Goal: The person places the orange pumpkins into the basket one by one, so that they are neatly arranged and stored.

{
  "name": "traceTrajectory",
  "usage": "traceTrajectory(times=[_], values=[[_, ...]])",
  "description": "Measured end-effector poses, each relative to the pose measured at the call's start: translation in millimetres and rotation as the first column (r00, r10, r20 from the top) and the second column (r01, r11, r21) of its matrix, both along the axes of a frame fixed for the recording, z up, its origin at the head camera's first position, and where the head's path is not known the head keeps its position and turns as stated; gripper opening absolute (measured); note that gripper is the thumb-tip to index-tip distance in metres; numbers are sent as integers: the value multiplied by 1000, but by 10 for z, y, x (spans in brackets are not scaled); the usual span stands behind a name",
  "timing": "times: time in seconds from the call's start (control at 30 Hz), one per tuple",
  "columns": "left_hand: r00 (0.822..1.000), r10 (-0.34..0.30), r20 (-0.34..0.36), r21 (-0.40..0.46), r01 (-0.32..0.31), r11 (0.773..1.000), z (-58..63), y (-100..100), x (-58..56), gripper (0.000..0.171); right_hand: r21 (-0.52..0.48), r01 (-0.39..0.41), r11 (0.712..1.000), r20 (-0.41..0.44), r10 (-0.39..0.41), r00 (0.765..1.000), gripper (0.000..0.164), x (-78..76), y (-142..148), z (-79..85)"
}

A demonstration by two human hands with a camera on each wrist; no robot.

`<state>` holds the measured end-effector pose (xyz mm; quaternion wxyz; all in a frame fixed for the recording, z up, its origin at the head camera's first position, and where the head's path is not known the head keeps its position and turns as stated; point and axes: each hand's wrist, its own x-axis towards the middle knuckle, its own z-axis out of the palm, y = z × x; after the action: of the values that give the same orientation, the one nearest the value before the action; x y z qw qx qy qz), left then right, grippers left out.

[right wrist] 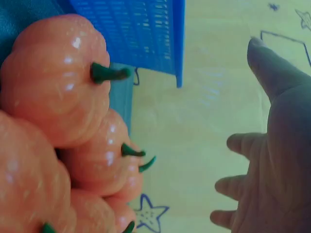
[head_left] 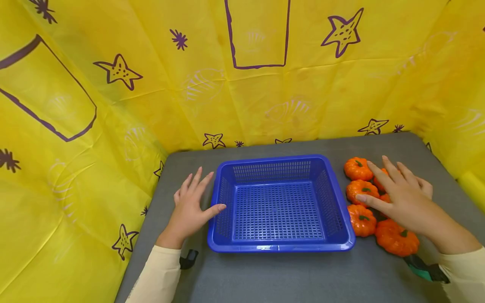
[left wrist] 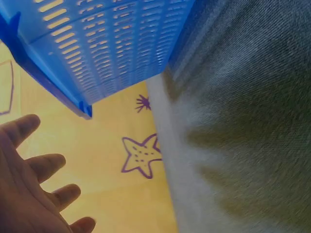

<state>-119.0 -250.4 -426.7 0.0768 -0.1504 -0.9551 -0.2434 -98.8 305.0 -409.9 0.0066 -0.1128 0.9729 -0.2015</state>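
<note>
A blue plastic basket (head_left: 280,248) with slotted walls stands on the grey table, its inside bare. My left hand (head_left: 191,208) hovers beside its left wall, fingers spread; in the left wrist view a gap shows between fingers and basket (left wrist: 112,43). Several small orange pumpkins with green stems cluster right of the basket, among them a front one (head_left: 397,239) and a back one (head_left: 357,168). Over this cluster my right hand (head_left: 407,200) is held with spread fingers, partly hiding some pumpkins. The right wrist view shows that hand (right wrist: 282,145) apart from the nearest pumpkin (right wrist: 58,82).
Yellow cloth (head_left: 250,101) printed with purple stars and outlines hangs behind and at both sides of the grey table (head_left: 273,277). Dark straps sit by both wrists, the left one (head_left: 188,259) near the basket's front left corner.
</note>
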Motion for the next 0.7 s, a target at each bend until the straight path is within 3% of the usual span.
traceTrajectory(times=[0.1, 0.2, 0.33, 0.4, 0.5, 0.7], values=[[1000, -2, 27, 94, -1, 996, -65, -31, -26, 93, -63, -5, 998, -26, 3, 1000, 95, 8, 85, -28], [999, -25, 34, 212, 17, 977, -150, -68, -55, 86, -114, -29, 993, -59, 22, 998, 91, 15, 177, -77], [996, -77, 51, 403, 50, 914, -283, -87, -88, 78, -182, -33, 983, -85, 18, 996, 86, 38, 309, -187], [989, -121, 86, 512, 60, 857, -365, -70, -101, 74, -230, -18, 973, -90, -3, 996, 84, 56, 377, -249], [969, -191, 154, 665, 42, 746, -488, -15, -104, 70, -336, -17, 942, -109, -22, 994, 82, 90, 474, -349], [918, -339, 205, 881, -22, 472, -664, 102, -71, 68, -451, 32, 892, -147, -110, 983, 76, 178, 620, -567]])
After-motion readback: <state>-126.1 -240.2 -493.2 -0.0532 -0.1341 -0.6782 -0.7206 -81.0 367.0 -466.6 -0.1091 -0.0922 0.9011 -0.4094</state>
